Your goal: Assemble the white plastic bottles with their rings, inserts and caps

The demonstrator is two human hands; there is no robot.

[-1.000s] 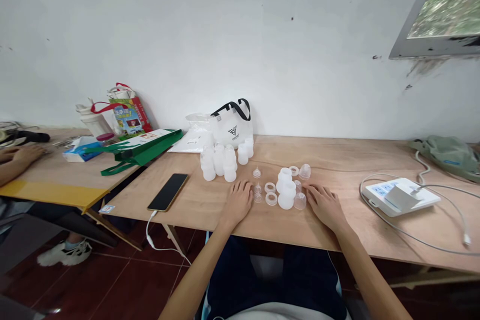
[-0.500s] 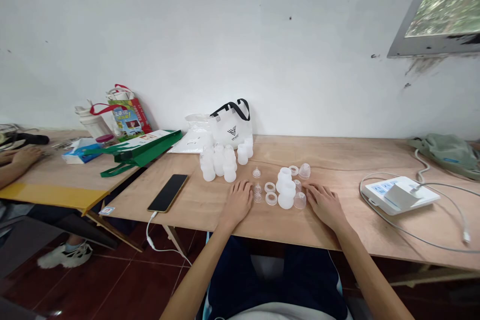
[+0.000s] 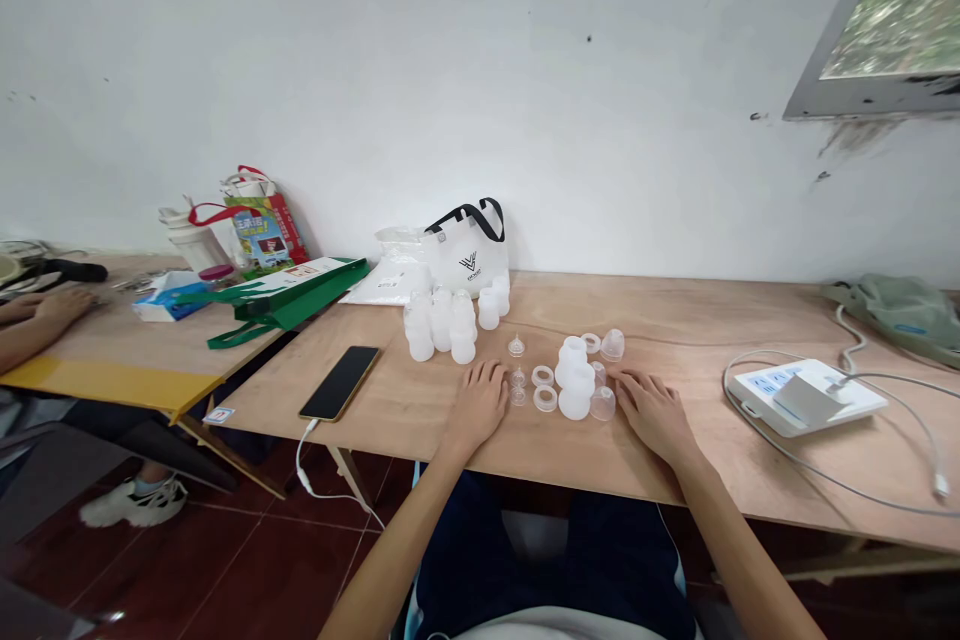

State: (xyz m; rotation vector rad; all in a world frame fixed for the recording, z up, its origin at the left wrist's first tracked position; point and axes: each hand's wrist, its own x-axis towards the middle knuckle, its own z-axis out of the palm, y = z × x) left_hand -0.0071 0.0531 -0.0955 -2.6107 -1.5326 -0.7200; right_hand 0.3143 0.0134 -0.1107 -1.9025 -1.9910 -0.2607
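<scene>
"Both lie palm-down on the tabletop (image 3: 675, 315), the left hand (image 3: 480, 405) and the right hand (image 3: 651, 410). Holding anything?"

"Nothing that I can see. They're well apart, fingers loosely stretched. The left is just beside the nipples (image 3: 518, 379); the right has its fingertips near the caps (image 3: 602, 405), though whether they touch I can't tell."

"And the bottles (image 3: 575, 393)?"

"Upright between the hands, nearer the right one, overlapping in view."

"How would they handle?"

"Light, I'd guess, and firm with a little give, if they're plastic. Smooth, so perhaps slippery. I'd take hold round the waist, where the walls narrow, rather than by the rim."

"The small parts?"

"The nipples seem thin and soft; I'd pinch the flange, not the tip. The rings (image 3: 546, 407) are probably stiffer, best taken by the outer edge. The caps could roll, so a gentle hold on the sides."

"Looks?"

"Milky white, waisted bottles with no tops on; pale, flat rings; clear nipples; clear domed caps."

"Further out?"

"Clustered bottles (image 3: 462, 332) beyond the left hand, paired bottles (image 3: 489, 308) by a white bag (image 3: 466, 255), then a phone (image 3: 340, 382) to the left and a power strip (image 3: 765, 390) well right."
</scene>
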